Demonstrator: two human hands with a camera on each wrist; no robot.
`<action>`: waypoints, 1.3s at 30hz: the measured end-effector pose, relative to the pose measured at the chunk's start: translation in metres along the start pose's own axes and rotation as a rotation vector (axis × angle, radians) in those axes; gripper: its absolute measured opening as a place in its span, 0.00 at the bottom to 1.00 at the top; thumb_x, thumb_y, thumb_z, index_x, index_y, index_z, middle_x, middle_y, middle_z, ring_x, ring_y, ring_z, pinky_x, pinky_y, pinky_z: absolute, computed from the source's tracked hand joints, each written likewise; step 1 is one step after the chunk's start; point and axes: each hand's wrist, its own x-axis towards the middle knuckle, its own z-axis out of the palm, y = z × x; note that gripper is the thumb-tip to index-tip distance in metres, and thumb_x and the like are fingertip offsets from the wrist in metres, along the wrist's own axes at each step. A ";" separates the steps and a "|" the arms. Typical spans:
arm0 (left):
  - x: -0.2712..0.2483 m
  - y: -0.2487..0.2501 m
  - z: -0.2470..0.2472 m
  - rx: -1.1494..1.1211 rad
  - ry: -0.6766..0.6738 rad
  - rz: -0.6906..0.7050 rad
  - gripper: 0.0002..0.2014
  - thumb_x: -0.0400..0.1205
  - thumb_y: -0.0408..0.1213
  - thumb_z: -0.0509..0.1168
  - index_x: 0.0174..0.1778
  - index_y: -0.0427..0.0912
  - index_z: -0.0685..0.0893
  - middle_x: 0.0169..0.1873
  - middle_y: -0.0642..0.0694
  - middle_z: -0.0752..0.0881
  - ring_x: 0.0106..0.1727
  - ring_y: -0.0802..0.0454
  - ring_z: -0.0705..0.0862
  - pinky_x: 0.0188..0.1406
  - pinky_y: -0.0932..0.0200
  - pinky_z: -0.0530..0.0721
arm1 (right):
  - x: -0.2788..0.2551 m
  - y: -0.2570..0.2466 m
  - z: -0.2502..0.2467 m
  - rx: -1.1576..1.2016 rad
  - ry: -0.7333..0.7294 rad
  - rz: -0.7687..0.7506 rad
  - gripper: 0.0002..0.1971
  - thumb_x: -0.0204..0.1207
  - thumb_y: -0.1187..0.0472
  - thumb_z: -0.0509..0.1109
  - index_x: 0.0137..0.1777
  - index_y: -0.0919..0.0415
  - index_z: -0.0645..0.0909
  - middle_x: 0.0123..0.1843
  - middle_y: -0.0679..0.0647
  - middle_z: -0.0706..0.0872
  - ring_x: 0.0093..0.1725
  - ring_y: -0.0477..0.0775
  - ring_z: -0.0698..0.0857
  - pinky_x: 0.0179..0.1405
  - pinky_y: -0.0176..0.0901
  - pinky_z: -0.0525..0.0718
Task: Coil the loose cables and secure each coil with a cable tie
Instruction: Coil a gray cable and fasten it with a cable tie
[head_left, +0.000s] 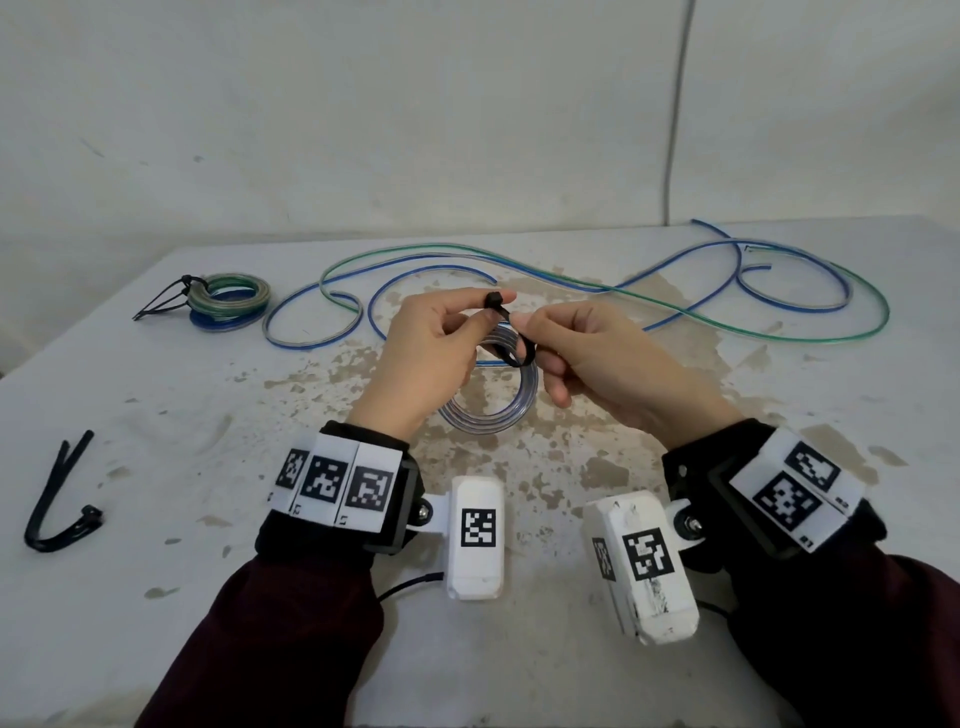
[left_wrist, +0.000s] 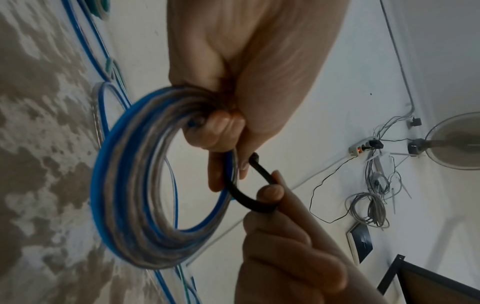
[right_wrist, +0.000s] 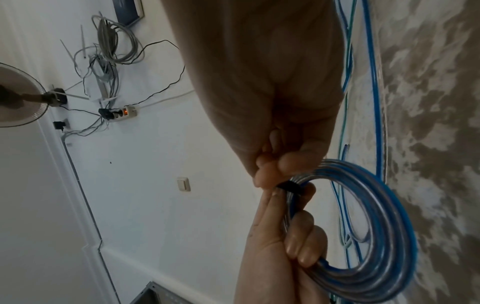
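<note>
A coil of blue and clear cable (head_left: 485, 418) hangs above the table in my left hand (head_left: 441, 340), whose curled fingers grip its top. A black cable tie (head_left: 521, 358) loops around the coil's strands. My left thumb and forefinger pinch the tie's head, and my right hand (head_left: 582, 353) pinches the tie's strap just beside it. In the left wrist view the coil (left_wrist: 130, 185) hangs from my left hand (left_wrist: 246, 61), with the tie (left_wrist: 246, 198) running to my right hand (left_wrist: 285, 246). In the right wrist view my right hand (right_wrist: 259, 92) pinches the tie (right_wrist: 289, 186) on the coil (right_wrist: 376, 226).
Two tied coils (head_left: 228, 301) lie stacked at the back left of the table. Spare black ties (head_left: 57, 499) lie near the left edge. Long loose blue and green cables (head_left: 571, 283) wind across the back of the worn white table (head_left: 208, 597).
</note>
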 end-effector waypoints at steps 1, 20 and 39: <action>0.000 0.000 0.000 0.008 -0.002 -0.001 0.12 0.85 0.30 0.61 0.58 0.45 0.87 0.19 0.48 0.75 0.15 0.58 0.63 0.17 0.66 0.62 | 0.000 0.000 0.000 0.002 0.001 -0.007 0.17 0.83 0.58 0.63 0.33 0.62 0.78 0.21 0.51 0.70 0.16 0.45 0.74 0.18 0.33 0.73; -0.001 0.002 -0.005 0.044 -0.035 0.036 0.11 0.85 0.33 0.62 0.57 0.45 0.87 0.26 0.34 0.76 0.16 0.57 0.63 0.19 0.65 0.65 | -0.002 -0.002 0.002 -0.010 -0.028 -0.009 0.17 0.83 0.57 0.63 0.33 0.61 0.78 0.19 0.47 0.67 0.19 0.46 0.75 0.24 0.36 0.75; -0.005 0.005 0.000 0.060 -0.183 0.044 0.12 0.85 0.29 0.60 0.47 0.44 0.88 0.21 0.48 0.78 0.17 0.57 0.62 0.17 0.66 0.61 | -0.002 -0.001 0.008 -0.021 0.140 -0.022 0.15 0.83 0.57 0.64 0.34 0.59 0.79 0.17 0.44 0.71 0.18 0.45 0.75 0.20 0.34 0.72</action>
